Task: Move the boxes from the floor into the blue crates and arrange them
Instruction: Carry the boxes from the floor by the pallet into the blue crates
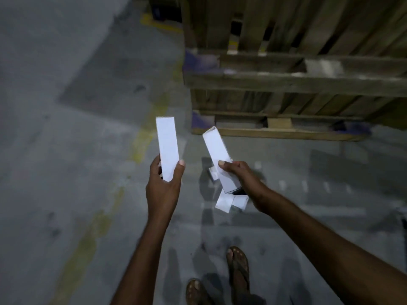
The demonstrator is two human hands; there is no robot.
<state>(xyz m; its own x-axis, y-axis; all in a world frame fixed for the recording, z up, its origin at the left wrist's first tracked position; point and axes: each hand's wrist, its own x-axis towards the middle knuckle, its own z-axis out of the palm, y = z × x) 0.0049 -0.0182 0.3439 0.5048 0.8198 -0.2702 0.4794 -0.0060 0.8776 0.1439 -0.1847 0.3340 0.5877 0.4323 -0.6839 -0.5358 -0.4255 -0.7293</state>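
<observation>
Seen from above, a person stands on a grey concrete floor (66, 128). The left hand (164, 183) is closed around the lower end of a long white box (167, 146), held upright. The right hand (240, 175) grips a second white box (217, 150), tilted left. More white boxes (231, 202) lie on the floor below it. Stacked wooden pallets (297, 84) stand just ahead.

Dim, flat lighting; white boxes (167, 148) overexposed, detail lost. Motion blur softens the wooden pallets (295, 82) at upper right. Wide-angle bending at frame edges.
</observation>
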